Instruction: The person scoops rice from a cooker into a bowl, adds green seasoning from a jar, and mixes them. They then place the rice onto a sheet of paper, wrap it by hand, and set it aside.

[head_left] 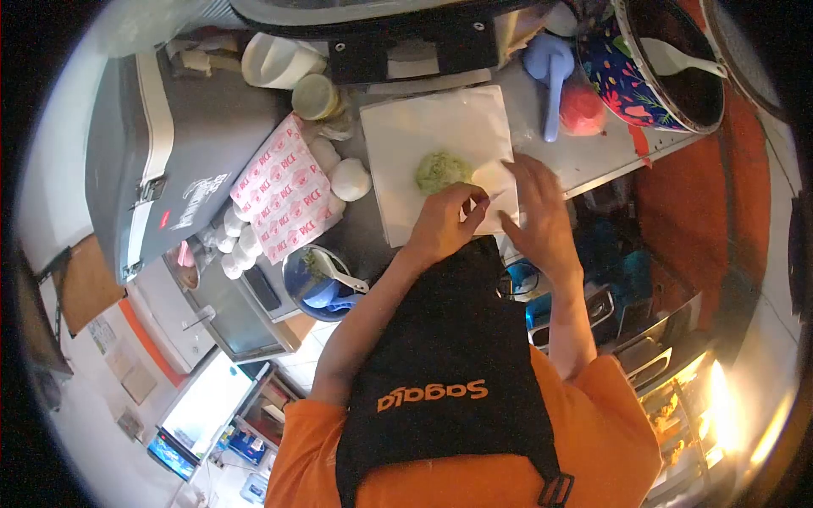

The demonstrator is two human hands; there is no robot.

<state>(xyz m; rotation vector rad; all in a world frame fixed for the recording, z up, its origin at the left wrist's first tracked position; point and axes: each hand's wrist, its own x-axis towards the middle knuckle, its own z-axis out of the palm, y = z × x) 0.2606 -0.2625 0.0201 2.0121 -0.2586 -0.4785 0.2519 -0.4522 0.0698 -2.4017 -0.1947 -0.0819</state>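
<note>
A stack of white paper sheets (394, 144) lies on the counter in front of me. On it sits a green, shredded-looking mound (442, 172), with a pale, smooth piece (493, 178) just to its right. My left hand (449, 222) is over the near part of the paper, thumb and fingers pinched together beside the pale piece. Whatever is in that pinch is too small to make out. Close to the paper's right edge, my right hand (542, 216) has its fingers spread, slightly blurred, and nothing shows in it.
Left of the paper are round white bundles (350, 179), red-printed wrapping paper (284, 190), a lidded jar (315, 96) and a large grey box (203, 127). A bowl with spoons (296, 292) stands nearer. At right are a blue ladle (552, 85), a red bundle (583, 110) and a patterned pot (622, 76).
</note>
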